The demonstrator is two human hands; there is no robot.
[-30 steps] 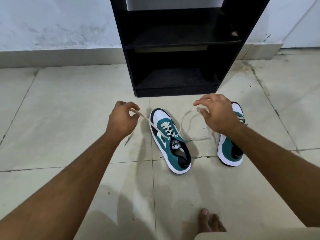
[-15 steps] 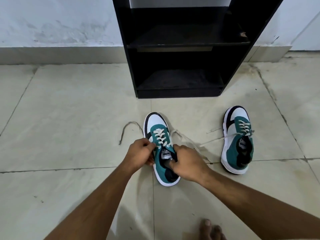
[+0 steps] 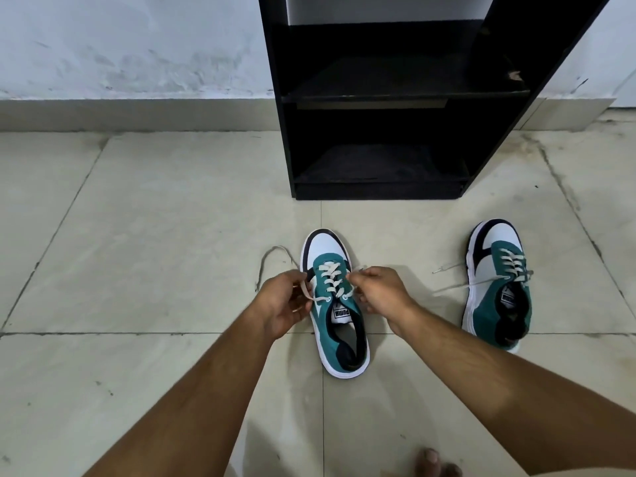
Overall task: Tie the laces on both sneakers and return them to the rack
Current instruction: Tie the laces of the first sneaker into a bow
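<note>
- Both hands have dropped from spread-wide to the near sneaker (image 3: 335,304); left hand (image 3: 285,304) pinches one lace end (image 3: 272,266), right hand (image 3: 380,292) the other; knotting looks begun, not finished
- Second sneaker (image 3: 497,287) lies apart, unlaced
- Rack (image 3: 378,98) stands ahead on tiled floor (image 3: 155,218), against the wall (image 3: 137,46)

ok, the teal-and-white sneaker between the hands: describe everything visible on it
The teal-and-white low-top sneaker has a white toe cap edged in black, teal suede-like sides, a black heel collar, a white sole and a tongue label. It sits upright on the beige tiled floor, toe toward the black rack. Its cream laces are threaded but untied. The left hand and right hand each pinch a lace end beside it.
</note>
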